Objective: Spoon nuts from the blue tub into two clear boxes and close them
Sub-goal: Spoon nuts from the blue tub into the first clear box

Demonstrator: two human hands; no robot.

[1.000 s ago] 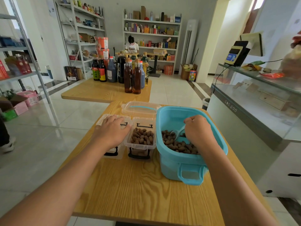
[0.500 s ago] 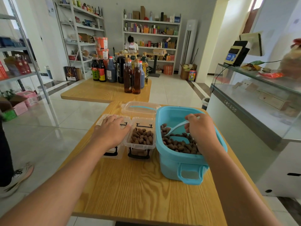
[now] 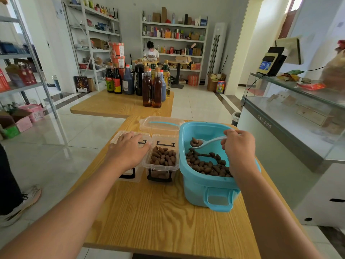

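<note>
A blue tub (image 3: 196, 182) stands on the wooden table (image 3: 158, 217) with brown nuts (image 3: 207, 165) across its bottom. My right hand (image 3: 238, 148) grips a white spoon (image 3: 207, 142) above the tub, a few nuts in its bowl. Left of the tub is a clear box (image 3: 162, 159) with black latches, open and almost full of nuts. My left hand (image 3: 128, 151) lies flat on a second clear box (image 3: 130, 174) further left, hiding most of it. I cannot tell what that box holds.
A clear lid (image 3: 160, 124) with a blue handle lies behind the boxes. A second wooden table (image 3: 112, 105) beyond carries several bottles (image 3: 149, 86). A glass counter (image 3: 291, 116) runs along the right. A person's shoe (image 3: 24, 200) is on the floor at left; shelves line the walls.
My right hand has lifted the spoon out of the nuts, loaded, and it now hangs above the tub. The left hand stays on the left box. A shoe entered at left.
</note>
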